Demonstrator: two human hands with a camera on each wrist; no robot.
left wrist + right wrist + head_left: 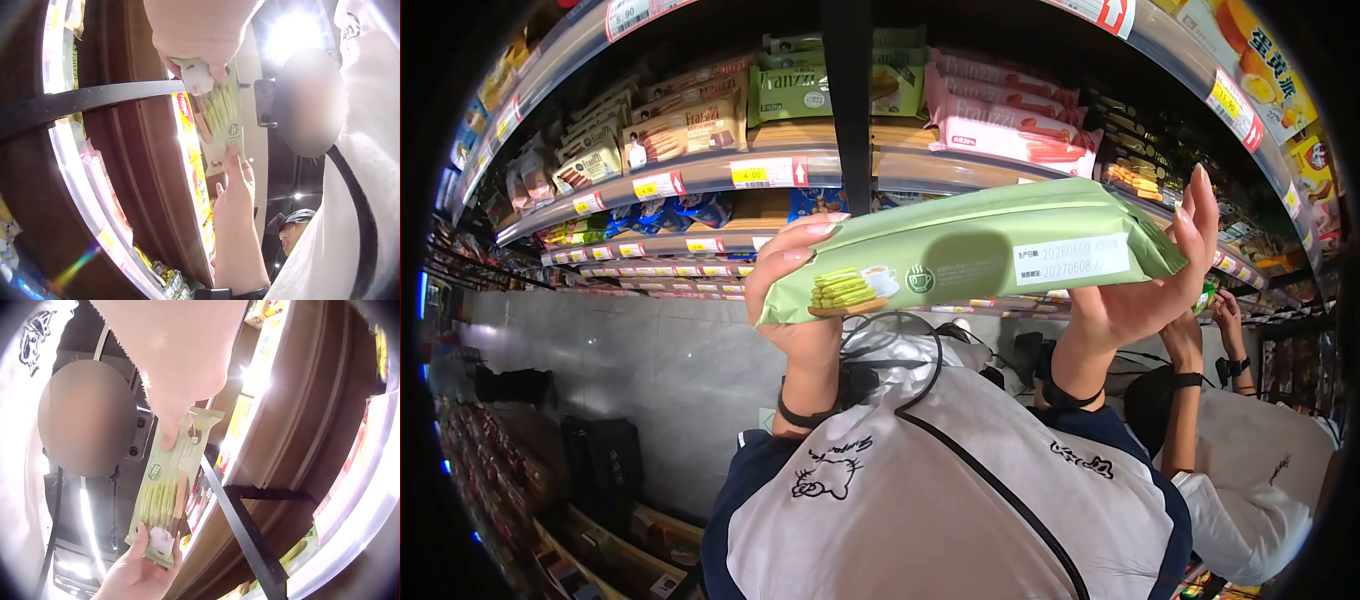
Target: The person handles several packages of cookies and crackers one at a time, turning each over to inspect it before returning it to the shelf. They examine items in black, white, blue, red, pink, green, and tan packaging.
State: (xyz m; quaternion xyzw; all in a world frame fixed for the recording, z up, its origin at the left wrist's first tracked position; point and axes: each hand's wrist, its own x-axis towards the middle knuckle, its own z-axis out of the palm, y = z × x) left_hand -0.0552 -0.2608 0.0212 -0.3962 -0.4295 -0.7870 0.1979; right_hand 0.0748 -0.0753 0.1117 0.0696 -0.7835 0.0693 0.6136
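Note:
A long pale-green packet of biscuit sticks [970,250] is held level across my chest, in front of the shelves. Printed green sticks and a cup show on it, with a white date label [1072,258] towards its right end. My left hand [785,280] grips the left end. At the other end, my right hand [1135,300] holds the packet, its long fingers reaching up past the edge. From the right wrist, the right thumb [169,434] lies on the packet's printed face, and the left hand [144,569] pinches the opposite end.
Shelves ahead carry brown packets [690,130], green packets [790,90] and pink packets [1020,125], split by a black upright [847,110]. Price tags [765,173] line the shelf edges. Another person [1250,470] stands close on my right. A dark bag [600,455] is on the grey floor.

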